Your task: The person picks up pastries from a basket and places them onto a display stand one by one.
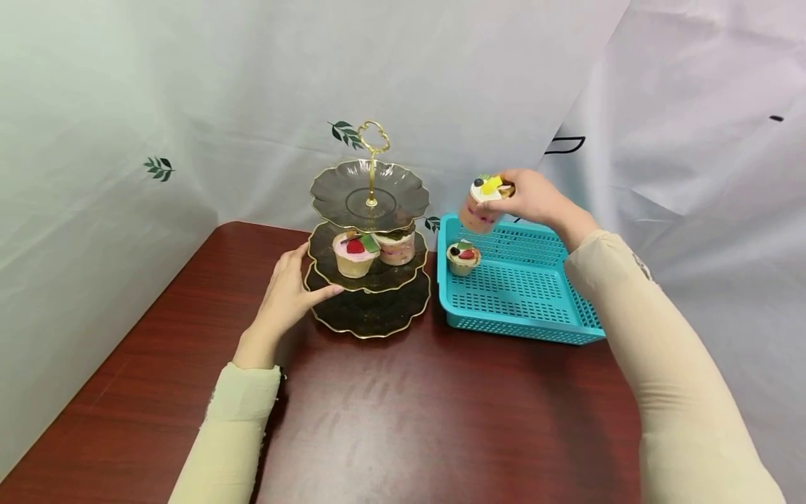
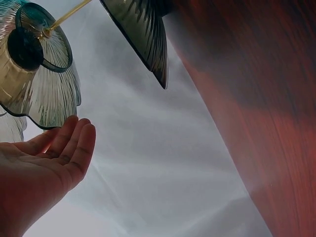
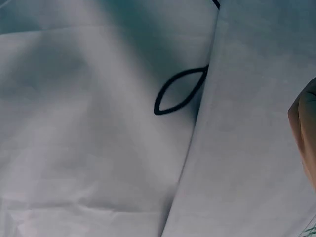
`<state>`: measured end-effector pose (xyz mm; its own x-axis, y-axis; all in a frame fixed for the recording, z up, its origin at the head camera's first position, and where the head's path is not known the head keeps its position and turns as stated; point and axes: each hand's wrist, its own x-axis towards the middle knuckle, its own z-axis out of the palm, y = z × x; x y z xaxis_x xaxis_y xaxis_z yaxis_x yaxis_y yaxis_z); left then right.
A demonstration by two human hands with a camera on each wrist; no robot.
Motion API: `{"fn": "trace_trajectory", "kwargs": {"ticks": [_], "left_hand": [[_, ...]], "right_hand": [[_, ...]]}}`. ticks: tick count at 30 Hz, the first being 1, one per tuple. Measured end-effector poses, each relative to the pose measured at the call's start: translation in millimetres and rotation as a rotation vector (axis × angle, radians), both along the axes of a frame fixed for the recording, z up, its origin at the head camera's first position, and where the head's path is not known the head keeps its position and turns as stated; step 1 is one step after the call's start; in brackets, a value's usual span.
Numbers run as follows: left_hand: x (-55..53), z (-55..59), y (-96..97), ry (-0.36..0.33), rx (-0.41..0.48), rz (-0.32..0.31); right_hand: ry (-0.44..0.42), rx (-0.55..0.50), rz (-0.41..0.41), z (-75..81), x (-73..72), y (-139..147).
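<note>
In the head view my right hand (image 1: 525,199) grips a round layered cake (image 1: 480,213), white on top with yellow fruit and a dark berry, above the basket's back left corner. Only the edge of that hand enters the right wrist view. My left hand (image 1: 285,290) is at the left rim of a dark three-tier cake stand (image 1: 368,311) with gold edges. Its thumb and fairly straight fingers are spread along the middle tier, fingertips at the rim in the left wrist view. That tier bears a cupcake (image 1: 355,260) with a red berry and another round layered cake (image 1: 397,250).
A turquoise perforated basket (image 1: 522,325) stands right of the stand, with a small fruit tart (image 1: 463,259) at its left side. The stand's top tier carries a gold handle (image 1: 373,136). Behind the reddish-brown table (image 1: 390,420) hangs a pale cloth (image 1: 252,91) with leaf prints.
</note>
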<state>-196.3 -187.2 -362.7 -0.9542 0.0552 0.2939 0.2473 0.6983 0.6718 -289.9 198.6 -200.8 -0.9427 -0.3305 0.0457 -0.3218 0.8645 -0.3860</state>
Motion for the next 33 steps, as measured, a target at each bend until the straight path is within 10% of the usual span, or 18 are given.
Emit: {"fn": "trace_trajectory", "kwargs": {"ticks": [33], "left_hand": [[-0.6,-0.5,1.1,-0.018,0.025,0.002]], "right_hand": [[0.080,-0.001,0.086,55.1,-31.6,-70.9]]}}
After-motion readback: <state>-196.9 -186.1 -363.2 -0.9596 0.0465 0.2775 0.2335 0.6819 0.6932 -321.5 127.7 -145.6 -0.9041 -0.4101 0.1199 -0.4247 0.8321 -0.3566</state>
